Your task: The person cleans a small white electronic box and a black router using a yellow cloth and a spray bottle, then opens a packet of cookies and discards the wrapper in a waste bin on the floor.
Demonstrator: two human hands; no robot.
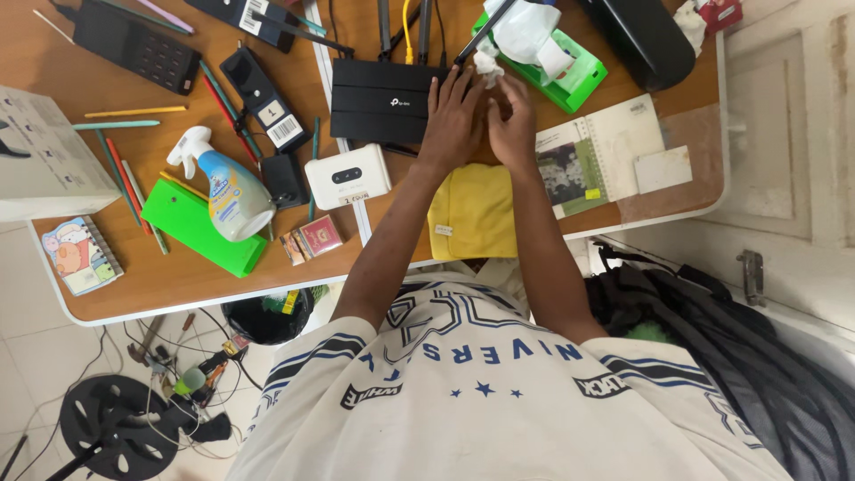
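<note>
My left hand (452, 116) lies with its fingers stretched out over the right end of a black router (378, 100). Pressed against it, my right hand (513, 123) has its fingers curled. A small crumpled white tissue (487, 64) sits at the fingertips of both hands and seems pinched by the right one. Under my wrists, at the near table edge, lies a folded yellow cloth (472, 212). Just beyond the hands stands a green tissue box (579, 78) with white tissue sticking out.
On the wooden table (134, 276) lie a white pocket device (347, 176), a spray bottle (227, 191), a green box (200, 230), a spiral notebook (598, 158), black chargers, pencils and a power strip (138, 46). A black bag (712, 312) sits right of me.
</note>
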